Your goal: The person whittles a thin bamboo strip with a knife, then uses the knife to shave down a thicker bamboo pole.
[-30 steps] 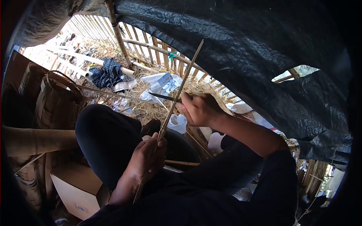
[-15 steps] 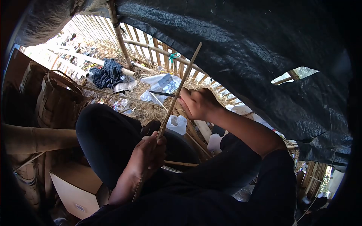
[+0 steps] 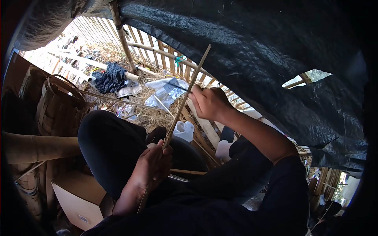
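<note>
In the head view, my left hand (image 3: 152, 163) is closed around the lower part of a long, thin bamboo strip (image 3: 200, 65), which slants up and to the right away from my lap. My right hand (image 3: 210, 102) grips a knife; its handle is hidden in my fingers. The thin dark knife blade (image 3: 179, 87) points left and crosses the upper half of the strip, seeming to touch it. Below my left fist, the strip's tail runs down against my dark clothing.
A cardboard box (image 3: 80, 198) and a woven basket (image 3: 59, 100) stand at my left, beside a thick bamboo pole (image 3: 43, 147). Ahead lie plastic bags (image 3: 183, 130), dark cloth (image 3: 110, 77) and straw. A black tarp (image 3: 256, 51) hangs at the right before a bamboo fence (image 3: 157, 49).
My right hand and the knife have moved a little up along the bamboo strip, away from my left hand. My left hand keeps its hold in nearly the same place.
</note>
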A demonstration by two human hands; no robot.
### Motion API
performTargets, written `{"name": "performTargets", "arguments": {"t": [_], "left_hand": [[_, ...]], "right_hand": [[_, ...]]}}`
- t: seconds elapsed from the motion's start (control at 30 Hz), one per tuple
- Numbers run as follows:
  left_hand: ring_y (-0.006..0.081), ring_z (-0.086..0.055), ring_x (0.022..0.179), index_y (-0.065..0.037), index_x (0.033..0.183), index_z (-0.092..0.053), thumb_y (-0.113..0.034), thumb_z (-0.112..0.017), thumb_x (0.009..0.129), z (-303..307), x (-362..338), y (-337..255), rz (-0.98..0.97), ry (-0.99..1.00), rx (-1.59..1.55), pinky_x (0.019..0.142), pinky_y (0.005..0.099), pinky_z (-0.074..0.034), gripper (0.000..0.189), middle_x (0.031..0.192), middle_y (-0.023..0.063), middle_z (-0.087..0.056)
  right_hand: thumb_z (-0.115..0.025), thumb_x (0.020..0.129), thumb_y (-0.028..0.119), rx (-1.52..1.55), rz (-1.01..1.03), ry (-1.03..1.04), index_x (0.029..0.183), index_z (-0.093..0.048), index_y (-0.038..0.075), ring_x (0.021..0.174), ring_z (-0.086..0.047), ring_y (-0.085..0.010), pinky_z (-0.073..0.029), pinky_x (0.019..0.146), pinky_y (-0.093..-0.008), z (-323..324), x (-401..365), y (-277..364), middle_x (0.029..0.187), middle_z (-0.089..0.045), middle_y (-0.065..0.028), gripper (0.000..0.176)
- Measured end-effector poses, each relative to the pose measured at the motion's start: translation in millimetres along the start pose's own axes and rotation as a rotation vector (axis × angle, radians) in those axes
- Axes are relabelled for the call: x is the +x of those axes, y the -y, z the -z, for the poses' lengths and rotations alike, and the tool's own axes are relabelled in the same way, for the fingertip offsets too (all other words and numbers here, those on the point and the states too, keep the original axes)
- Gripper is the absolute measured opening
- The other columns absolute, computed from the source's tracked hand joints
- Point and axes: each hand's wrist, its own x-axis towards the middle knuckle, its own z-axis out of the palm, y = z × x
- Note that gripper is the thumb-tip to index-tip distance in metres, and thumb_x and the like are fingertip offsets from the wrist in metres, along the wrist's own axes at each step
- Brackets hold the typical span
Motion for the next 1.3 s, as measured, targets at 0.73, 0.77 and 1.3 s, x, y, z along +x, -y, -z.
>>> {"name": "performTargets", "arguments": {"t": [0.73,0.77,1.3], "left_hand": [[0.0065,-0.026,0.038,-0.013,0.087,-0.047,-0.038,-0.037,0.104,6.3,-2.6,1.7,0.049,0.01,-0.034,0.035,0.022,-0.022,0.032,0.054,-0.0063,-0.033],[0.0064,-0.026,0.038,-0.013,0.087,-0.047,-0.039,-0.037,0.104,6.1,0.1,3.0,0.067,0.016,-0.051,0.035,0.022,-0.022,0.033,0.055,-0.0064,-0.033],[0.0071,-0.027,0.037,-0.013,0.086,-0.046,-0.038,-0.039,0.103,6.9,-4.5,1.4,0.047,0.048,-0.028,0.035,0.0225,-0.022,0.031,0.054,-0.0063,-0.032]], "right_hand": [[-0.051,0.094,0.02,-0.032,0.079,0.015,0.088,-0.053,0.001,0.048,-0.06,-0.0367,-0.048,0.047,-0.0465,-3.9,0.4,-32.2,0.054,-0.057,-0.0167,0.021],[-0.051,0.095,0.022,-0.077,0.019,-0.076,0.089,-0.054,0.002,0.048,-0.06,-0.0366,-0.048,0.047,-0.0469,-18.4,2.7,-52.5,0.055,-0.058,-0.017,0.021],[-0.05,0.095,0.022,-0.045,0.057,-0.006,0.096,-0.056,-0.001,0.052,-0.061,-0.0376,-0.049,0.051,-0.0474,-14.2,5.0,-59.0,0.056,-0.058,-0.0181,0.024]]}}
